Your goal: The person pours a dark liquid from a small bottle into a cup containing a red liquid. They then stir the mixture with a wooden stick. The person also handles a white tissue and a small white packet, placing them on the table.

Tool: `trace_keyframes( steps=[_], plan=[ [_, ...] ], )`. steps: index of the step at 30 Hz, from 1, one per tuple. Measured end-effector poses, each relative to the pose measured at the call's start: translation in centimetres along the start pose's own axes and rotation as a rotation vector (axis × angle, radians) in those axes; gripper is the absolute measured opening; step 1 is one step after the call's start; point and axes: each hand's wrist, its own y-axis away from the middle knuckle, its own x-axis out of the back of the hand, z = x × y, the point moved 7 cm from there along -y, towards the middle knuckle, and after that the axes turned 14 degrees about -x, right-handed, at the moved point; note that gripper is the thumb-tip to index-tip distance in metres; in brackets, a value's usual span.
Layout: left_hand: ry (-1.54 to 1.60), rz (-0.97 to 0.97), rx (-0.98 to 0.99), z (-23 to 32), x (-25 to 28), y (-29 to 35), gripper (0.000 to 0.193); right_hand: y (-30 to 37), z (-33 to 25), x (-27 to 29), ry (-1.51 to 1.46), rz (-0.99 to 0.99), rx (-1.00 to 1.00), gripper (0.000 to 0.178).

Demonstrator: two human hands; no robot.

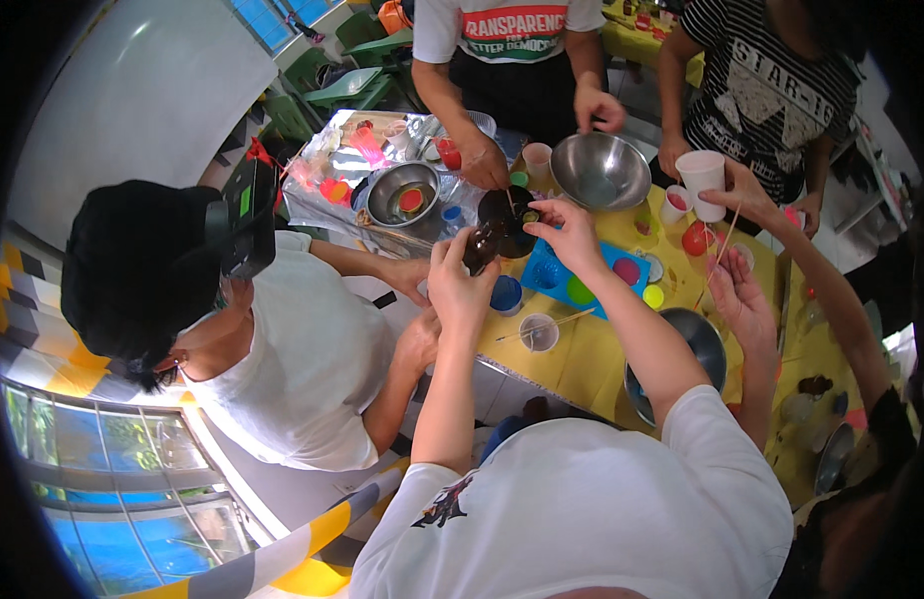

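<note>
My left hand (463, 280) is wrapped round a small dark brown bottle (481, 249), which is tilted. Close to the bottle's far end, my right hand (567, 238) pinches a small round yellowish thing (530, 216), perhaps a cap; its kind is unclear. Just beyond both hands is a dark round pan (502, 212), partly hidden. Another person's hand (483, 160) holds a thin stick down into it. Under my right forearm lies a blue mold tray (548, 275) with pink and green fillings. A blue cup (506, 296) stands near my left wrist.
A white cup (540, 339) with thin sticks across it stands nearer me on the yellow-covered table (582, 374). Steel bowls (602, 172) stand at the back and left. On the right, a co-worker raises a white cup (701, 180). Another person (282, 349) is close on my left.
</note>
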Motion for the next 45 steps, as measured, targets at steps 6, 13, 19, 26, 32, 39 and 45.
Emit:
trace_keyframes(
  steps=[6,13,19,26,32,39,45],
  plan=[
    [0.093,0.078,0.075,-0.7,2.2,2.9,0.051,-4.5,0.7,-2.3,0.475,-0.001,0.143,0.034],
    [0.115,0.082,0.125,0.1,4.3,6.1,0.047,-6.4,-0.4,-7.3,1.031,-0.189,0.633,0.023],
    [0.242,0.145,0.204,-0.4,4.2,7.9,0.047,-5.6,-1.3,-10.0,1.333,-0.239,1.052,0.014],
    [0.185,0.163,0.115,-0.2,4.4,7.9,0.047,-6.3,-0.2,-10.2,1.266,-0.183,0.919,0.009],
    [0.230,0.155,0.090,-0.2,3.4,7.3,0.047,-7.8,4.7,-5.8,0.387,0.013,-0.062,0.039],
    [0.304,0.045,0.088,-1.6,1.4,7.1,0.048,-0.1,0.9,-4.2,-0.482,-0.290,-0.330,0.037],
    [0.342,-0.135,0.014,-0.1,-0.7,6.7,0.049,7.3,-3.2,0.7,-0.453,-0.337,-0.288,0.040]
  ],
)
